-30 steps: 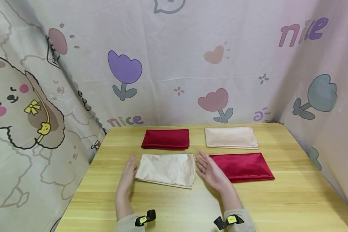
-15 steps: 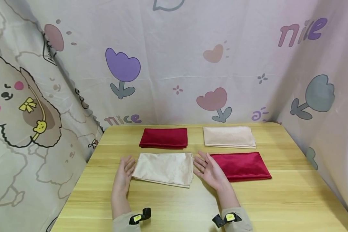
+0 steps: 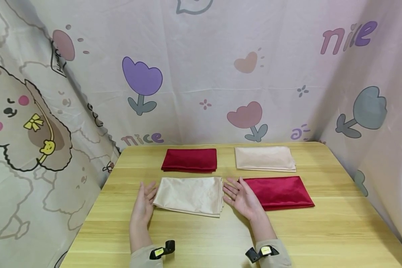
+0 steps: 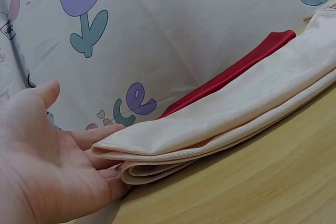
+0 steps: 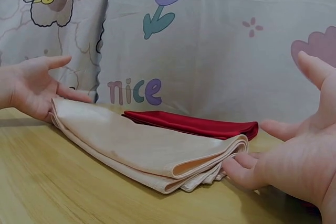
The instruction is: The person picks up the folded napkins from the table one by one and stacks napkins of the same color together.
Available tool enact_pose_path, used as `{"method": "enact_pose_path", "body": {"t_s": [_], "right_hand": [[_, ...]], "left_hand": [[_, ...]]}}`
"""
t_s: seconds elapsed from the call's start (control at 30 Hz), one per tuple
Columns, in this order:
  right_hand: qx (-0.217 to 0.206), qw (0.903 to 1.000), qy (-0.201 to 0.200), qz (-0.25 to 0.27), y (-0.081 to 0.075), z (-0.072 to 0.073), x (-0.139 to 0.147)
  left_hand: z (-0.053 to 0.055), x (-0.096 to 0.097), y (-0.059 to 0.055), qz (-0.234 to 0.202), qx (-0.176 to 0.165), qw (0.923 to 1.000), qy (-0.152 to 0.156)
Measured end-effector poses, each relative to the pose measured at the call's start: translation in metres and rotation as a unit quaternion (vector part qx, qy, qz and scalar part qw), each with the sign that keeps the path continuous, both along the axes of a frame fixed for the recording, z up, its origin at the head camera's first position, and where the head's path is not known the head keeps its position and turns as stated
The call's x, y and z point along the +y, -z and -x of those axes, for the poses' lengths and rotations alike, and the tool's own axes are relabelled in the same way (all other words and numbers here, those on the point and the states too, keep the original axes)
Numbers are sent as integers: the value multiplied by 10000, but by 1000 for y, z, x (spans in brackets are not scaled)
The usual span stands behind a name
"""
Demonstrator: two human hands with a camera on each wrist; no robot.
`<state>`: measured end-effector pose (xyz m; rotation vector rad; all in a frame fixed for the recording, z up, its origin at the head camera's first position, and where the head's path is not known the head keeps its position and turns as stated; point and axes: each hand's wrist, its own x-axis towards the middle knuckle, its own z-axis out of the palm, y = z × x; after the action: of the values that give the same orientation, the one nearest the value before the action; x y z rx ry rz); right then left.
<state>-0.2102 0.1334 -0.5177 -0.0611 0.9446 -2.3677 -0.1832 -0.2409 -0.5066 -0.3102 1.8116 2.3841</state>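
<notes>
A folded cream cloth (image 3: 189, 195) lies flat on the wooden table, between the two hands. At its left edge is my left hand (image 3: 144, 203), palm turned inward and fingers relaxed; in the left wrist view the fingers (image 4: 107, 174) meet the folded end. On the other side, my right hand (image 3: 244, 199) has its palm turned up and fingers loosely extended, with fingertips (image 5: 239, 169) at the layered right edge. Neither hand grips the cloth. Just right of the right hand, and partly behind it, lies a folded red cloth (image 3: 283, 191).
Along the back of the table (image 3: 201, 242) lie a second folded red cloth (image 3: 190, 160) on the left and a second folded cream cloth (image 3: 264, 158) on the right. A printed curtain (image 3: 194, 74) hangs behind the table and at both sides.
My left hand has shifted slightly left and rolled so that more of its palm shows. My right hand stays almost where it was. The cloths lie unchanged, and the head view has shifted a little.
</notes>
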Motion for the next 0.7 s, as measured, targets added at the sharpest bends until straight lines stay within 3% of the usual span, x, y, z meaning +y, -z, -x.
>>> {"method": "enact_pose_path", "body": {"t_s": [0.2,0.57,0.7], "right_hand": [[145,9998,-19,-143,-1,-1,-1],[783,9919,319,-949,-3,-2,-11],[810,9919,281,-942,-3,-1,-13]], "left_hand": [[1,3,0,62,3,10000,40],[1,5,-1,305,58,9995,60],[1,3,-1,335,52,9994,113]]}}
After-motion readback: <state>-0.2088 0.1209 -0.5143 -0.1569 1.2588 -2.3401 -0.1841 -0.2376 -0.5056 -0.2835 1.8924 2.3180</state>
